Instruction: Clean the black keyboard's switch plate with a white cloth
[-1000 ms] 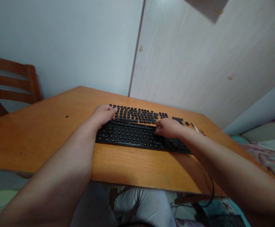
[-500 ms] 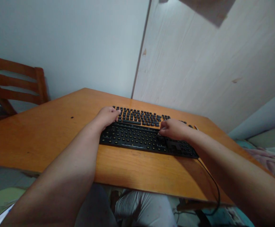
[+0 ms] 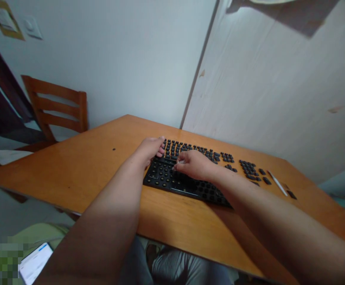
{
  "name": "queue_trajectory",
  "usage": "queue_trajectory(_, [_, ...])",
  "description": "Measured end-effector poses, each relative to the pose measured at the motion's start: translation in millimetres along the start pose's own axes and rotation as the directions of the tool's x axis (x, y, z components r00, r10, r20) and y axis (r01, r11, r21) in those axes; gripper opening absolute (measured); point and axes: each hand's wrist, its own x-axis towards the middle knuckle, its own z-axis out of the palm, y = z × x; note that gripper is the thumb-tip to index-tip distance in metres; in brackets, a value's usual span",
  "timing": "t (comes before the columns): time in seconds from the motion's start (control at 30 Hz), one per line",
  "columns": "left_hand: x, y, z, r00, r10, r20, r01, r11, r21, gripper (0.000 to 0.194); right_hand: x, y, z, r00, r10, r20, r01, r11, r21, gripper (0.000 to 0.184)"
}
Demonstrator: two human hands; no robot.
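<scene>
A black keyboard base (image 3: pixel 172 181) with its keycaps off lies on the orange wooden table (image 3: pixel 71 166). Rows of loose black keycaps (image 3: pixel 199 150) lie on the table just behind it. My left hand (image 3: pixel 150 148) rests on the keyboard's far left corner, fingers curled over its back edge. My right hand (image 3: pixel 193 166) hovers over the keyboard's middle. Its fingertips are pinched together near the top rows, around something small and pale that I cannot make out.
More loose keycaps (image 3: pixel 249 168) and a thin white stick (image 3: pixel 277 183) lie to the right on the table. A wooden chair (image 3: pixel 56 107) stands at the far left. A lit screen (image 3: pixel 34 267) lies below the table's near edge. A pale wood panel (image 3: pixel 279 87) rises behind.
My right hand has moved left from the keyboard's right part to its middle. The view has swung, so more of the chair and the right-hand keycaps shows. My left hand stays at the left corner.
</scene>
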Motion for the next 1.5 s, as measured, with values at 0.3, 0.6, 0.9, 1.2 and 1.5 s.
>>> queue_trajectory(0.3, [5, -4, -0.2, 1.000, -0.023, 0.007, 0.023, 0.996, -0.087, 0.044, 31, -45, 14, 0.995, -0.084, 0.048, 0.090, 0.986, -0.141, 0.023])
queue_trajectory(0.6, [4, -3, 2.8, 0.997, 0.021, -0.080, -0.023, 1.000, -0.018, 0.045, 42, -58, 18, 0.989, -0.082, 0.126, 0.112, 0.961, -0.252, 0.033])
queue_trajectory(0.9, [2, 0, 3.1, 0.994, 0.070, -0.085, -0.065, 0.996, 0.061, 0.046, 43, -60, 13, 0.981, -0.055, 0.186, 0.115, 0.937, -0.331, 0.042])
queue_trajectory(1.2, [2, -3, 4.7, 0.997, 0.071, -0.031, -0.070, 0.997, 0.034, 0.048, 40, -55, 7, 0.973, -0.026, 0.230, 0.121, 0.904, -0.411, 0.044])
queue_trajectory(1.5, [7, -8, 3.8, 0.994, 0.104, -0.020, -0.101, 0.988, 0.113, 0.052, 26, -41, -3, 0.965, 0.029, 0.261, 0.089, 0.899, -0.429, 0.029])
